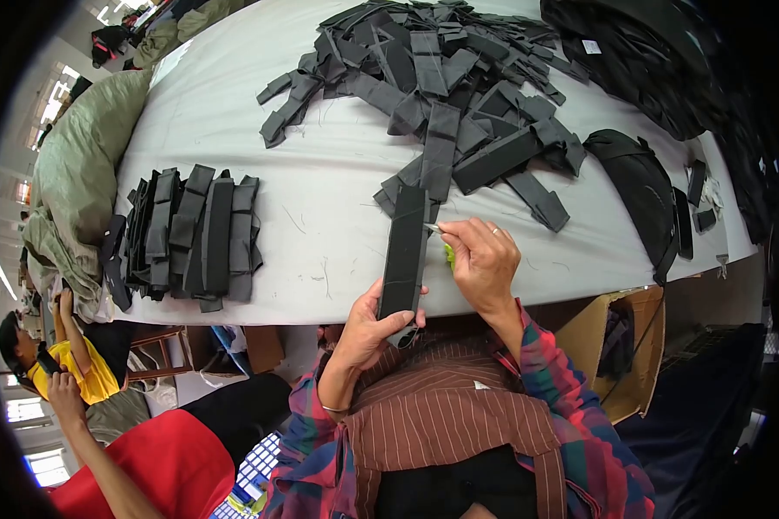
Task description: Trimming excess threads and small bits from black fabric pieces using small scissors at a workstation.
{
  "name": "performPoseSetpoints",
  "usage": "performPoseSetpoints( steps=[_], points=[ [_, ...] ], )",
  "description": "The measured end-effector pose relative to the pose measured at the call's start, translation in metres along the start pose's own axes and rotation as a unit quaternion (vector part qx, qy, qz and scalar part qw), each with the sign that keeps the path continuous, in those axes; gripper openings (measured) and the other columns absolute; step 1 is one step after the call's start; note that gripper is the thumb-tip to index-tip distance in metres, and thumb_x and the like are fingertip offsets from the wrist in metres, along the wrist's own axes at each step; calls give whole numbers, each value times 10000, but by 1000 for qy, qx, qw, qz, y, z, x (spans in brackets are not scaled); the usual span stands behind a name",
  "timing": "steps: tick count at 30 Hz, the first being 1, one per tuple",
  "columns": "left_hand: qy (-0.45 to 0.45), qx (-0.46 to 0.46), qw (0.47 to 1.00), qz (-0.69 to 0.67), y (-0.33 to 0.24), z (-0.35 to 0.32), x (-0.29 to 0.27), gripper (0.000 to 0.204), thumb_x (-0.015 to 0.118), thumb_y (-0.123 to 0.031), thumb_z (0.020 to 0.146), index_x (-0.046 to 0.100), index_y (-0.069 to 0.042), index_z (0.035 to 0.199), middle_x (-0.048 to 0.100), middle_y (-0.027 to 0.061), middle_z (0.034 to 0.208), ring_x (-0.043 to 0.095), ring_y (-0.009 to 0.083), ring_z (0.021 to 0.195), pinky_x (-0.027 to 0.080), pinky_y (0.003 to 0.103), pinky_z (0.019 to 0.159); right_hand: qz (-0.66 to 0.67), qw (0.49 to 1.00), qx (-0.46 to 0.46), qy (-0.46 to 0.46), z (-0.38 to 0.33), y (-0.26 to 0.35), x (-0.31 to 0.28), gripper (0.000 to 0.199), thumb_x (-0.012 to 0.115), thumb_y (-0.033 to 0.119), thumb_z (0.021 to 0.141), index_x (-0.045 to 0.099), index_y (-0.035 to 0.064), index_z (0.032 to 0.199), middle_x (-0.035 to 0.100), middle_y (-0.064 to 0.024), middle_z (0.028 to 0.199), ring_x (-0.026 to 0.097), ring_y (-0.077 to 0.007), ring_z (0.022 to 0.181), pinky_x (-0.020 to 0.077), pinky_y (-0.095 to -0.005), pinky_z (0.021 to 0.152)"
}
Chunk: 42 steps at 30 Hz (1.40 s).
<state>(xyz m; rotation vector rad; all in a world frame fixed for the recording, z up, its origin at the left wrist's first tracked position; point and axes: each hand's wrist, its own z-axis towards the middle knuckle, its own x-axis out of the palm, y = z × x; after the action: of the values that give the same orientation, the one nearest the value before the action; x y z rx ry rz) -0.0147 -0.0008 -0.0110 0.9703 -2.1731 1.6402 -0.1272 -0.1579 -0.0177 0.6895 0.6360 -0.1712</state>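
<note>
My left hand [370,333] is closed on the lower end of a black fabric strip [403,251], thumb across its face. The strip stands lengthwise away from me, over the table's front edge. Just to its right, my right hand [485,259] is closed on thread snips [449,254]; a metal tip and a yellow-green part show, the rest hidden in the fingers. The metal tip is at the strip's right edge; whether it touches cannot be told. Beyond the strip spreads a loose pile of dark fabric strips [441,143].
On the white-covered table [320,242], a row of stacked dark strips [201,233] lies at left. A black bag-like piece [636,195] and a phone [683,223] are at right. A cardboard box [645,355] stands below the right edge. Co-workers sit at left, one in a red garment [164,467].
</note>
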Motion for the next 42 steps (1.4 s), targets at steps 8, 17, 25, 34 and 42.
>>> performPoseSetpoints(
  steps=[8, 17, 25, 34, 42],
  points=[
    [-19, 40, 999, -1, 4, 6, -7, 499, 602, 77, 778, 454, 5, 1249, 559, 95, 1086, 604, 160, 833, 494, 279, 770, 209, 956, 105, 175, -7, 14, -14, 154, 674, 95, 777, 676, 57, 926, 653, -71, 787, 616, -229, 683, 465, -311, 606],
    [-11, 17, 1000, -4, 7, 7, -10, 428, 612, 71, 785, 486, -9, 1186, 615, 77, 929, 630, 144, 798, 520, 266, 744, 136, 980, -15, 145, -13, 24, -4, 168, 717, 106, 722, 675, 56, 876, 646, -70, 768, 585, -258, 665, 443, -332, 607],
    [-4, -5, 1000, 4, 6, 5, -9, 419, 604, 69, 789, 486, -12, 1182, 619, 87, 914, 624, 142, 796, 519, 274, 749, 171, 975, 6, 140, -14, 24, -3, 139, 708, 85, 717, 678, 72, 851, 645, -62, 746, 585, -244, 654, 432, -335, 599],
    [-30, 29, 999, -26, -4, 0, 4, 465, 589, 96, 756, 467, 4, 1195, 583, 80, 877, 601, 167, 754, 515, 299, 689, 147, 982, 51, 105, 2, 7, -13, 131, 698, 85, 747, 678, 96, 876, 634, -50, 730, 571, -217, 647, 424, -317, 619],
    [-43, 42, 996, -72, -4, 4, -6, 473, 579, 81, 743, 459, -4, 1192, 561, 83, 884, 589, 187, 714, 505, 308, 637, 153, 978, -12, 139, -7, 9, -17, 206, 728, 82, 703, 681, 97, 903, 589, -31, 692, 504, -201, 614, 379, -317, 622]
  ],
)
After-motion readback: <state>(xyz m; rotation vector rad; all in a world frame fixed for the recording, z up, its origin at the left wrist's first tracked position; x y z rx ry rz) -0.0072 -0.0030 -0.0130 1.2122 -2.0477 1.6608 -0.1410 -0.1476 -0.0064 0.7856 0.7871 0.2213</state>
